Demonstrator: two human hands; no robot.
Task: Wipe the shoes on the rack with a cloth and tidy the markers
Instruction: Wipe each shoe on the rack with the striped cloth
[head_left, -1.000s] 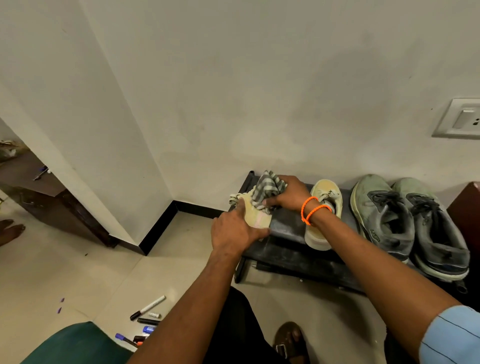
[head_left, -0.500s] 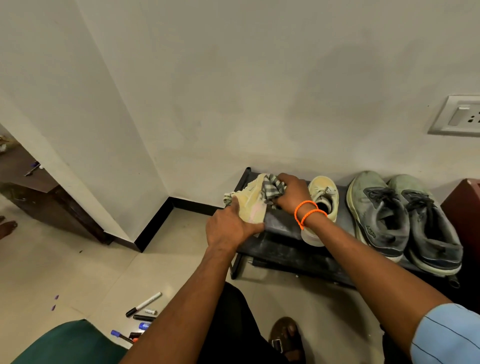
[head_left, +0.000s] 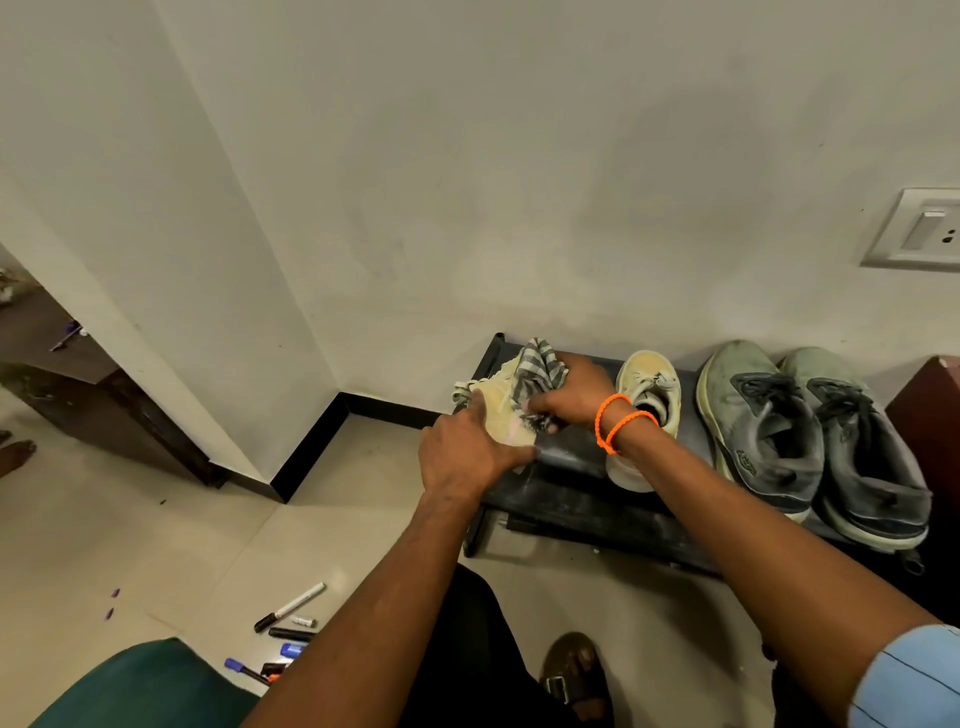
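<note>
On the rack's (head_left: 571, 499) left end, left hand (head_left: 462, 457) grips the yellow shoe (head_left: 501, 415); right hand (head_left: 571, 395) clutches the cloth (head_left: 537, 371), now bunched lower against it than before.

There is one view only, from a wide-angle camera on the person's head. It looks forward and steeply down, close to the low black shoe rack (head_left: 576, 499) by the pale wall (head_left: 467, 182) and the tiled floor (head_left: 156, 545).
</note>
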